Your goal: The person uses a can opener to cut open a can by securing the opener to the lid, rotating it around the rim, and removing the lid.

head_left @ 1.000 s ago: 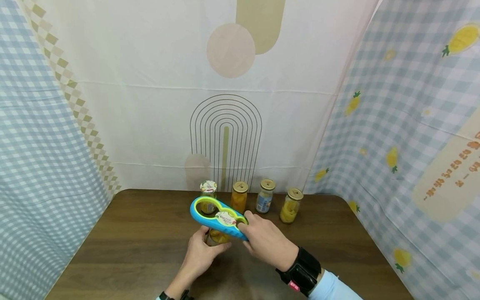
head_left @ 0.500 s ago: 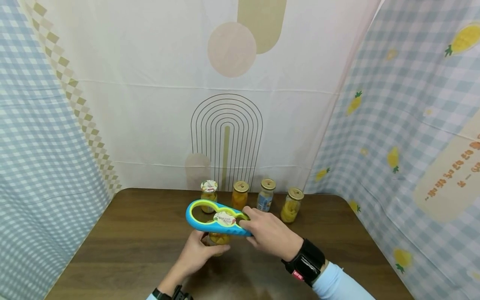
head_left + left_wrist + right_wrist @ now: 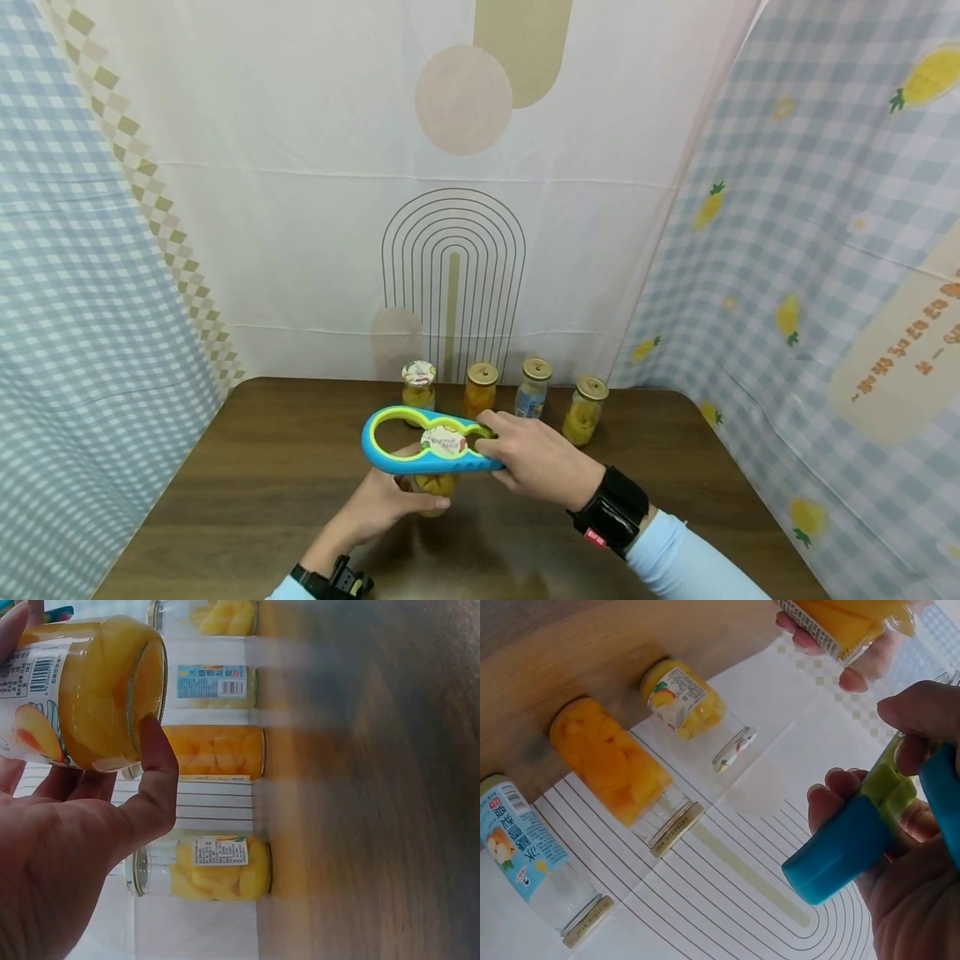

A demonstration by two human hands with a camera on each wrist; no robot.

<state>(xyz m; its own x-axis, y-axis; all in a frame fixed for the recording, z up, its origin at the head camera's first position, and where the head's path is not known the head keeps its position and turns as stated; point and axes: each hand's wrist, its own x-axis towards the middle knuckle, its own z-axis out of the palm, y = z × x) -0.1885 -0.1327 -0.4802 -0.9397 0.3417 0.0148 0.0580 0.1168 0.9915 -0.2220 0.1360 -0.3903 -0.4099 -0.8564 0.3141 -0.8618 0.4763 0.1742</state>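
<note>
My left hand [image 3: 382, 504] grips a glass jar of yellow fruit pieces [image 3: 433, 485] by its lower body. In the left wrist view the jar [image 3: 101, 690] carries a peach label, and my thumb lies near its base, above the table. My right hand [image 3: 536, 458] holds the narrow end of a blue and green jar opener [image 3: 450, 465]. The jar's white printed lid [image 3: 442, 442] shows inside the opener's middle opening; whether the opener clamps the lid is unclear. In the right wrist view, fingers wrap around the opener's blue end [image 3: 840, 855].
Along the back of the brown table [image 3: 225, 483] stand several upright jars: one with a white patterned lid [image 3: 418, 373], one with orange fruit [image 3: 480, 400], one with a blue label [image 3: 531, 404], and one with yellow fruit [image 3: 582, 419]. A printed cloth [image 3: 322, 250] hangs behind.
The opener has shifted left and closer to me, turning from a slant to nearly level. My left hand and the jar have moved slightly left and nearer. The jars behind stand as before.
</note>
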